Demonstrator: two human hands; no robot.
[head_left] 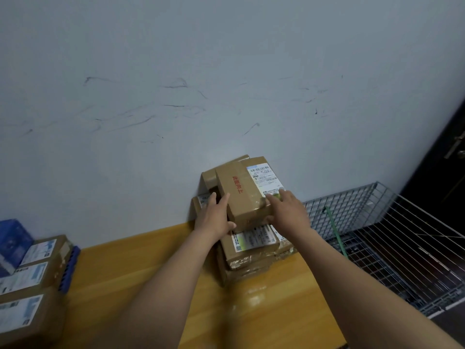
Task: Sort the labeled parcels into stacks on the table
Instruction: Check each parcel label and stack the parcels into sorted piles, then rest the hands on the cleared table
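Note:
A brown cardboard parcel (pixel 245 190) with red characters and a white shipping label lies on top of a stack of parcels (pixel 251 250) at the table's far right, against the wall. My left hand (pixel 216 215) grips its left near corner, thumb under the front face. My right hand (pixel 286 210) holds its right near corner, fingers over the label and thumb on the front. Another box (pixel 210 180) sits behind it on the same stack. A second group of labeled parcels (pixel 32 278) lies at the table's left edge.
The wooden table (pixel 141 268) meets a grey wall (pixel 201 84). A wire mesh basket (pixel 392 238) with a green strap stands to the right of the table. A blue box (pixel 12 243) tops the left group. A dark door (pixel 450 157) is at far right.

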